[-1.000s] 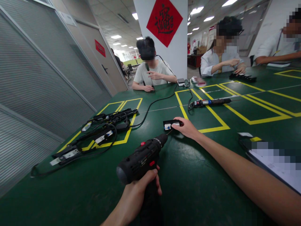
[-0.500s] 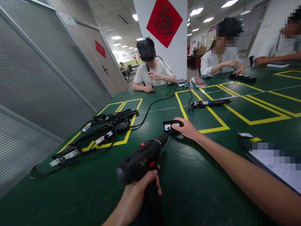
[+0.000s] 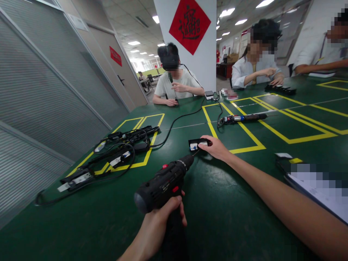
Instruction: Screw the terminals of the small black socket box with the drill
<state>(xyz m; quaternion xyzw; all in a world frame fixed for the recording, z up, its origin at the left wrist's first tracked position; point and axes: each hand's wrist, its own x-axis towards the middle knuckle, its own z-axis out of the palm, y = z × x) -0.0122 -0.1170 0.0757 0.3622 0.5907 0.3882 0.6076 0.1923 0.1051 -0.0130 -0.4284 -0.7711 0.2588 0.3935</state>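
Wrapped round the handle of a black cordless drill (image 3: 163, 183) is my left hand (image 3: 163, 217), its thumb below the red switch. The drill points forward and to the right, and its thin bit ends at or close to a small black housing (image 3: 193, 141) with white and blue parts inside. I cannot tell whether the bit touches it. My right hand (image 3: 213, 148) grips the housing at its right end, fingers closed over the top edge, and holds it on the green table (image 3: 223, 203).
Black power strips and cables (image 3: 122, 152) lie at the left within yellow tape. An electric screwdriver (image 3: 244, 118) rests beyond my right hand. At the right edge lies a clipboard with paper (image 3: 320, 188). Three people sit across the table; one (image 3: 176, 85) faces me.
Almost nothing differs. Both hands, the drill and the housing stay in place.
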